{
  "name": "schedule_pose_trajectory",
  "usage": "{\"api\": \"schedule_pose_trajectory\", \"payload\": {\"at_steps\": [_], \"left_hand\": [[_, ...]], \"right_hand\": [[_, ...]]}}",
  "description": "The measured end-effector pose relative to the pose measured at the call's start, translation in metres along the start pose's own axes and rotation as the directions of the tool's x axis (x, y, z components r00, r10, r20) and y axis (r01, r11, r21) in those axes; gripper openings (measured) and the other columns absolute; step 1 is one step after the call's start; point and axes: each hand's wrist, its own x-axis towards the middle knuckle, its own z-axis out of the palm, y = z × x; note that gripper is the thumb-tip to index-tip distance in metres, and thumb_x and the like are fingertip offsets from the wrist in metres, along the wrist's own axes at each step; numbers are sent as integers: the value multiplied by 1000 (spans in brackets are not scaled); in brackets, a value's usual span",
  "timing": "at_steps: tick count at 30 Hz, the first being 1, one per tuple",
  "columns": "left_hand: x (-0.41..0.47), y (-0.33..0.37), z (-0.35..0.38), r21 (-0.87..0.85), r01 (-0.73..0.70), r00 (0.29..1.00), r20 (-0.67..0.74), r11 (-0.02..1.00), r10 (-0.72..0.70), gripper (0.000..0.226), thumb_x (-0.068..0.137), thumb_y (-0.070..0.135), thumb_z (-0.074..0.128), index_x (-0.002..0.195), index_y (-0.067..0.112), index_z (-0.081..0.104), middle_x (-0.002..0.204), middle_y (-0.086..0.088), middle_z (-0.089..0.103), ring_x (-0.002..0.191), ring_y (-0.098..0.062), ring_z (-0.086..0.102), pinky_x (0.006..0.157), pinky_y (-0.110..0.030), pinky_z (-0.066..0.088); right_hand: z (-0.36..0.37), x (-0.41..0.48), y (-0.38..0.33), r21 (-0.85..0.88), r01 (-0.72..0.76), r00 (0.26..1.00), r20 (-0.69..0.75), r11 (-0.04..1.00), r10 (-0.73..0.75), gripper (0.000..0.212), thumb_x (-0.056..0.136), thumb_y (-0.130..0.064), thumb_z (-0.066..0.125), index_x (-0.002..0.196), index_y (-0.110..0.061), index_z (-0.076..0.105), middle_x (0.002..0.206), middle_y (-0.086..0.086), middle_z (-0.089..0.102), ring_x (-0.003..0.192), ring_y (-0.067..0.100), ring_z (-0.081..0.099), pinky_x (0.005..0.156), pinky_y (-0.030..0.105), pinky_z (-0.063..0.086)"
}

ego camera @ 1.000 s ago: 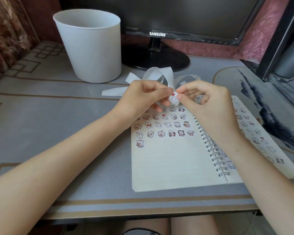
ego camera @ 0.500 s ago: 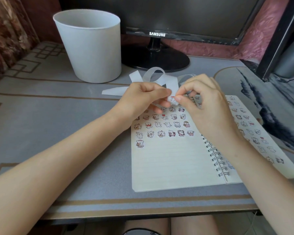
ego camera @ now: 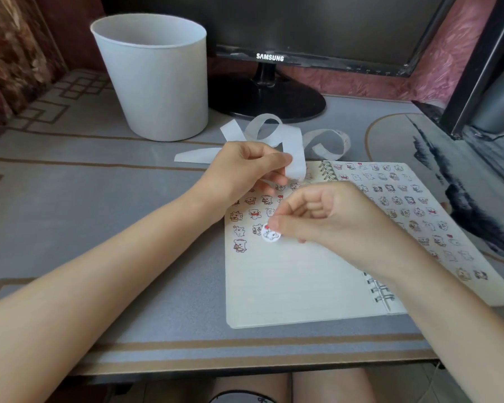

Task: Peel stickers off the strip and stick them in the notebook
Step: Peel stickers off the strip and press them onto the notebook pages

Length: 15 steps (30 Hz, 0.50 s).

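The sticker (ego camera: 271, 235) was tiny, thin and floppy, likely sticky underneath, so it was best held by one edge. The right hand (ego camera: 326, 219) pinched that edge, low over the notebook (ego camera: 288, 286), on its left page. The left hand (ego camera: 242, 173) pinched the soft strip (ego camera: 296, 158) farther back.

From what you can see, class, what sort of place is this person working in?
Probably a home desk: a Samsung monitor at the back, a white bin on the patterned desk mat.
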Motion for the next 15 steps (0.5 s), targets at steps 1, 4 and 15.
{"api": "schedule_pose_trajectory", "payload": {"at_steps": [1, 4, 15], "left_hand": [[0, 0, 0, -1, 0, 1000, 1, 1000, 0, 16, 88, 13, 65, 75, 5, 63, 67, 0, 63, 63, -9, 66, 50, -16, 49], [-1, 1, 0, 2, -1, 1000, 5, 1000, 1, 16, 88, 13, 65, 74, 5, 63, 66, 1, 62, 61, -7, 65, 50, -15, 49], [-1, 1, 1, 4, 5, 1000, 4, 1000, -5, 17, 88, 13, 64, 74, 5, 62, 66, -1, 63, 58, -6, 65, 51, -14, 50]], "right_hand": [[3, 0, 2, 1, -16, 1000, 11, 1000, 16, 7, 76, -13, 76, 78, -9, 71, 78, 14, 72, 64, 9, 58, 59, 16, 46], [9, 2, 7, 2, -31, 1000, 3, 1000, 31, 5, 76, -10, 76, 75, -11, 71, 72, 7, 73, 60, 5, 61, 58, 13, 46], [17, 1, 8, -95, -22, 998, -54, 995, 17, 9, 74, -17, 77, 68, -15, 71, 63, -1, 69, 51, -2, 49, 54, 13, 41]]}}
